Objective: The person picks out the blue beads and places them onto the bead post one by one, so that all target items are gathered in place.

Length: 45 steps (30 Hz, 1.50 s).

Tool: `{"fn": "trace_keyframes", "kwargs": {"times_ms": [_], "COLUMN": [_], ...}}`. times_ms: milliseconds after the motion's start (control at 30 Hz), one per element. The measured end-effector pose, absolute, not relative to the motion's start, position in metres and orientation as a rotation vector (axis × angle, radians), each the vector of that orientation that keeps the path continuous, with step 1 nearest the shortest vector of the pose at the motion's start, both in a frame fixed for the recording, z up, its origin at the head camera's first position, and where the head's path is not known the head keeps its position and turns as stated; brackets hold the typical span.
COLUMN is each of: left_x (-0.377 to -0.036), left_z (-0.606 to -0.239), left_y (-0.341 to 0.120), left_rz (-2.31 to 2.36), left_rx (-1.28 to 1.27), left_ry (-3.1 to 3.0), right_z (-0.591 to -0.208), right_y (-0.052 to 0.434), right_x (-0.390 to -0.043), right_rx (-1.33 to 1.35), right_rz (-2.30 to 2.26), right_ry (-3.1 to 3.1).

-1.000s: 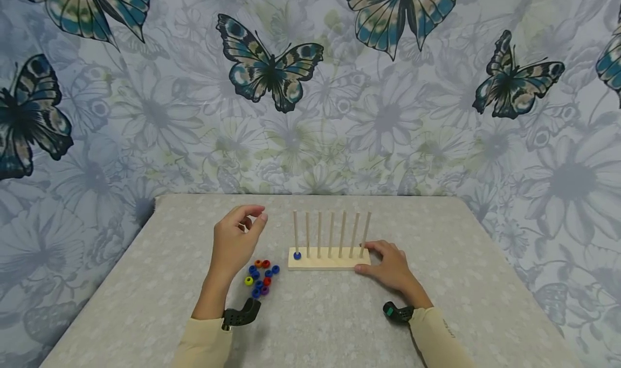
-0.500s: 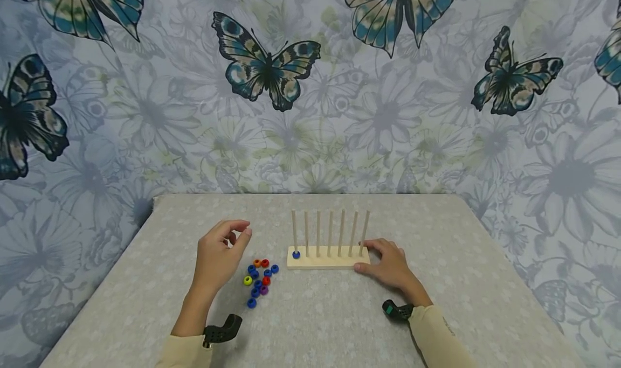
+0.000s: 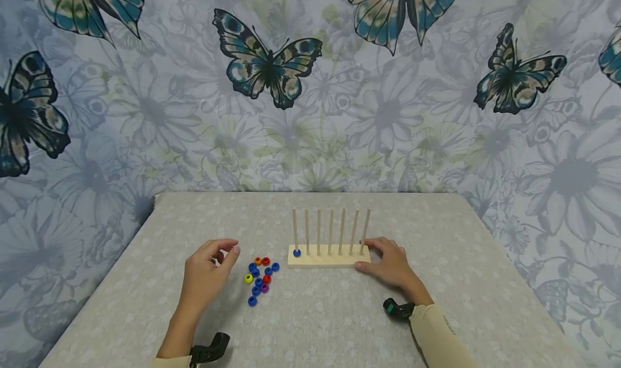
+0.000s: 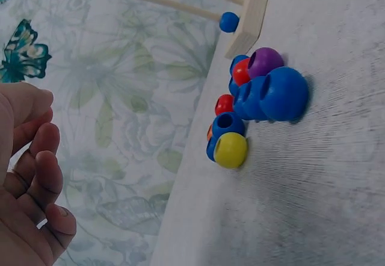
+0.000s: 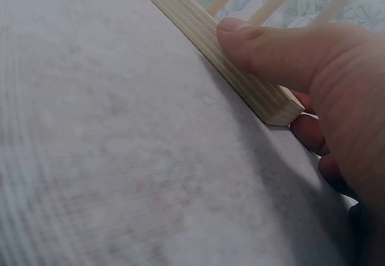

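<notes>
**Right hand steadies peg rack; left hand empty beside loose beads**

The wooden peg rack (image 3: 329,256) stands near the middle of the worktop (image 3: 485,282), its long base running parallel to the near edge. Seven thin pegs rise upright from the base. One blue bead (image 3: 297,252) sits at the foot of the peg at the left end; the other pegs carry nothing.

The right hand (image 3: 390,265) is clamped on the right end of the rack. In the right wrist view the thumb (image 5: 264,46) presses the near face of the base while the fingers curl round behind the end corner. The heel of the hand rests on the worktop.

The left hand (image 3: 206,273) lies toward the left edge of the worktop, apart from the rack. Its fingers are loosely curled with the thumb and forefinger close together, and the left wrist view shows nothing between them.

The loose beads (image 3: 260,280) lie in a small cluster on the worktop between the left hand and the left end of the rack, just beside the fingertips but not touching them. They are mostly blue, with red, orange, one yellow (image 4: 230,150) and one purple (image 4: 265,62). One blue bead lies slightly apart on the near side of the cluster.
</notes>
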<state>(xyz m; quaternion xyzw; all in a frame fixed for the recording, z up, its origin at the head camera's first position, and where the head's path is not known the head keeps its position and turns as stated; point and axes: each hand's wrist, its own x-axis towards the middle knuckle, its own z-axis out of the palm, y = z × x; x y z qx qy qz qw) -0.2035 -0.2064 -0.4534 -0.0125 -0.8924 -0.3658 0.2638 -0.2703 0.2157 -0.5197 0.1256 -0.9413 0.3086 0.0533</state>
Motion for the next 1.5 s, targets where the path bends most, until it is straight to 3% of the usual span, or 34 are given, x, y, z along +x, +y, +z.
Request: {"fn": "trace_keyframes", "kwargs": {"times_ms": [633,1500], "left_x": [-0.197,-0.199], "left_z": [-0.474,-0.488], "left_y": [-0.229,-0.230], "left_rz": [-1.209,-1.396], "left_rx": [-0.353,-0.551], "left_ry": [-2.779,-3.059], "right_z": [-0.522,-0.522], "right_y": [0.218,0.220], "right_x": [-0.271,-0.274], "right_rx": [0.381,0.386], "right_rz": [0.938,1.052], "right_ry": [-2.857,-2.904]}}
